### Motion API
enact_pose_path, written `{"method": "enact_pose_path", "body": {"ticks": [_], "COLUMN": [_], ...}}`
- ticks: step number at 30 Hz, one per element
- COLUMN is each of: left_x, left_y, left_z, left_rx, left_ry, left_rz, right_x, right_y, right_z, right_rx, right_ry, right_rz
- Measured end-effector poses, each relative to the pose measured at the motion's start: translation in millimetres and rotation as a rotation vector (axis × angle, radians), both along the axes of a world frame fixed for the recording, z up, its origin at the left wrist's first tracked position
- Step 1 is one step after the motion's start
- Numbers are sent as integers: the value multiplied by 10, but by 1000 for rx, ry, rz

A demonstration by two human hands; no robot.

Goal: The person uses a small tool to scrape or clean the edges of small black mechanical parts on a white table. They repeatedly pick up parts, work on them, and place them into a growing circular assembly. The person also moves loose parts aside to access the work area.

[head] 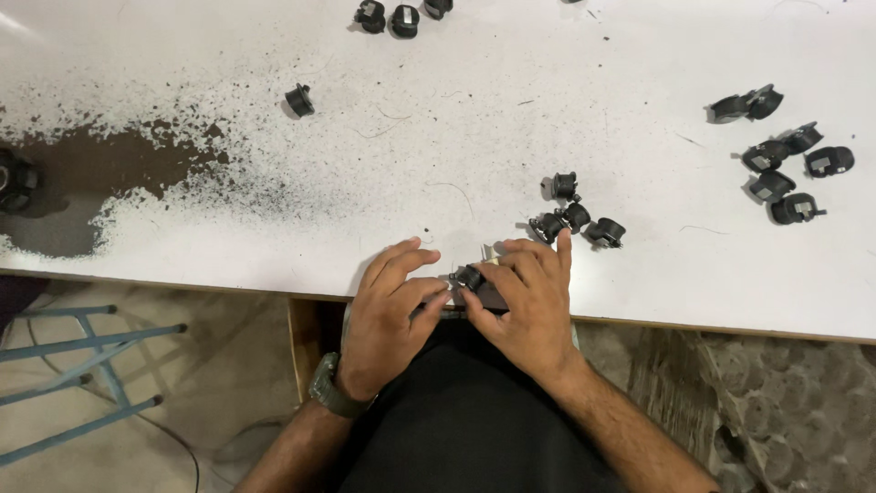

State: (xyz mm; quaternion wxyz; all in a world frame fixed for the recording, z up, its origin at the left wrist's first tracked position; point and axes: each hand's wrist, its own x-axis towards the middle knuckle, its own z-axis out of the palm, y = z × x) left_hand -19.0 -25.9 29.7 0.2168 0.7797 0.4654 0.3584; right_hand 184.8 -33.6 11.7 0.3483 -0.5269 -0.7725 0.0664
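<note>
Small black part [468, 276] pinched between fingertips of both hands at the table's near edge, lower centre of frame. Left hand [391, 315] and right hand [526, 306] both closed on it. Cluster of black parts [577, 219] just above right hand. More black pieces [787, 169] at right. White table [511, 110], paint worn at left.

A small black part [468, 276] is held between the fingertips of the left hand [391, 315] and the right hand [527, 306] at the near edge of the white table [474, 110]. A cluster of similar black parts [577, 219] is seen just beyond the right hand. More black pieces [785, 169] are scattered far right. A dark worn patch [100, 178] is visible at the left.
</note>
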Motion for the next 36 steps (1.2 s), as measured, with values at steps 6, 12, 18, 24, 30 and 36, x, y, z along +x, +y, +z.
{"method": "enact_pose_path", "body": {"ticks": [6,12,18,24,30,36], "left_x": [8,19,15,18,55,114], "left_y": [26,108,258,170,269,300], "left_z": [-4,39,130,198,137,81], "left_rx": [74,55,9,78,90,70], "left_ry": [77,139,148,220,159,155], "left_rz": [16,-21,-132,-165,-99,-166], "right_x": [-5,-1,32,13,38,68], "right_y": [-2,0,12,-3,4,-5], "right_z": [0,-12,-6,-32,-42,-44], "right_rx": [-18,-9,-31,-15,-8,-2], "right_ry": [-1,2,-22,4,-34,-16], "right_rz": [10,29,87,26,134,162]}}
